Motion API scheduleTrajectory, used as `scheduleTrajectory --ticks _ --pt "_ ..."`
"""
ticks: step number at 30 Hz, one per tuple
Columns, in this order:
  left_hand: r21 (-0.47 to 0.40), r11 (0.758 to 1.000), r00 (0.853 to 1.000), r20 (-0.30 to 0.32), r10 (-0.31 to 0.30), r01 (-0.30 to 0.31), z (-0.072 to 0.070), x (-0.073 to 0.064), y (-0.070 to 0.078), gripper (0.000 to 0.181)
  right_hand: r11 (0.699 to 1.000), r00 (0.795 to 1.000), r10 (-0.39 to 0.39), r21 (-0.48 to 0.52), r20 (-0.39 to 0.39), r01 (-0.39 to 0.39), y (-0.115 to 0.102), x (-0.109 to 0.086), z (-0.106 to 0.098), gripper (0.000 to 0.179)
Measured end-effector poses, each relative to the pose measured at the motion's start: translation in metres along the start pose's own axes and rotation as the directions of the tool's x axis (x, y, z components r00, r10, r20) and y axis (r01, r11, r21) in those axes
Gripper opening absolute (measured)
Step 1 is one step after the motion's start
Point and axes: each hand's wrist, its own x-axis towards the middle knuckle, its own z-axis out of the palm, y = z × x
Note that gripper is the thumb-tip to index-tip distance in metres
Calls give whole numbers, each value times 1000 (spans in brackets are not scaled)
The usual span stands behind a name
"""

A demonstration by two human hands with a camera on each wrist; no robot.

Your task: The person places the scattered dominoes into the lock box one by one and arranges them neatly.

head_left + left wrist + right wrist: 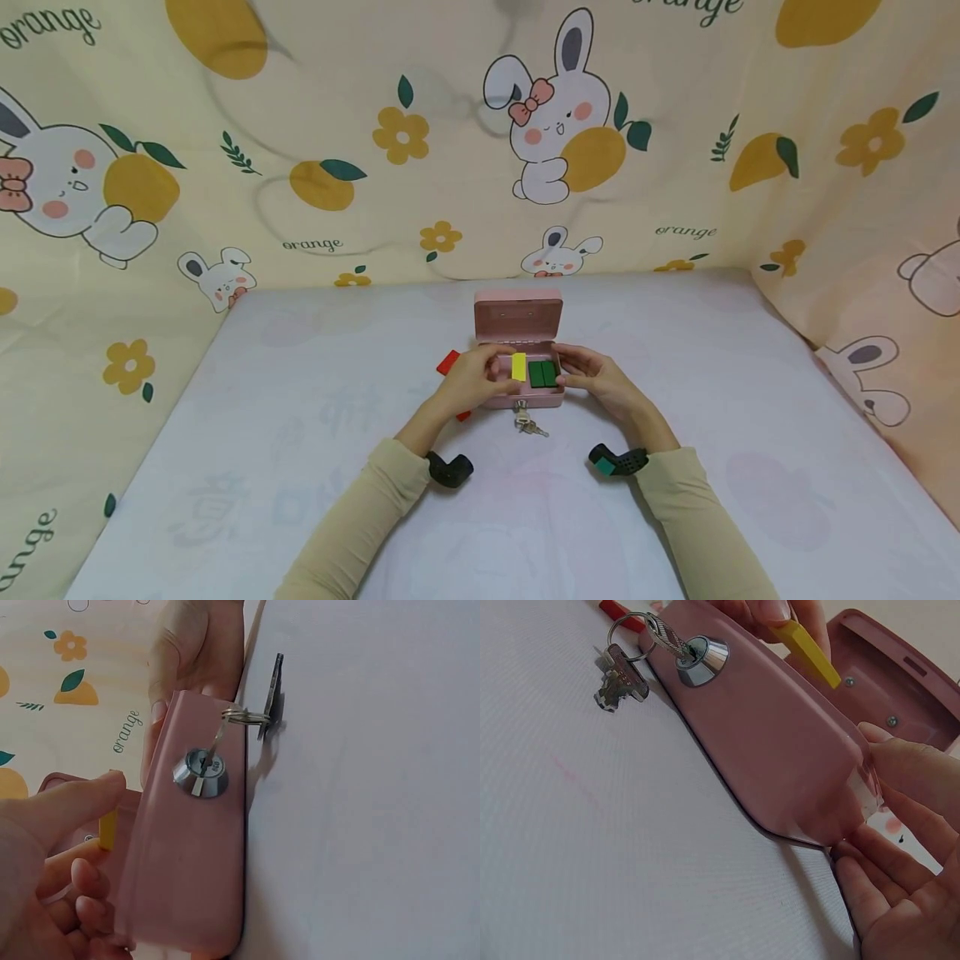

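Note:
A pink metal cash box (504, 401) sits on the table, its lid (517, 319) raised at the back. Above its inside, my left hand (468, 379) pinches a yellow block (519, 367) between thumb and finger. Two green blocks (542, 374) lie side by side in the right part of the box. At the box's right end, my right hand (606, 385) grips the side, thumb by the rim. A ring of keys (247, 716) hangs from the key in the front lock (201, 774). Whatever lies below my left fingers is hidden.
On the white table (285, 467), a red block (448, 362) lies left of the box, and more red shows under my left wrist. Patterned cloth (442, 183) rises behind the table and at both sides. Each wrist wears a dark device (450, 471).

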Motion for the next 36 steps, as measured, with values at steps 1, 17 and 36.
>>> scheduleTrajectory --ticks 1,17,36 --pt "9 1000 1000 -1 1 -1 0 0 0 52 1000 1000 -1 -1 0 1 0 0 0 64" --pt "79 996 999 -27 36 -34 9 3 3 51 1000 1000 4 -26 20 -3 -2 -2 0 66" --pt "381 924 999 -25 47 -34 15 17 0 50 1000 1000 9 -2 2 -9 1 1 -1 64"
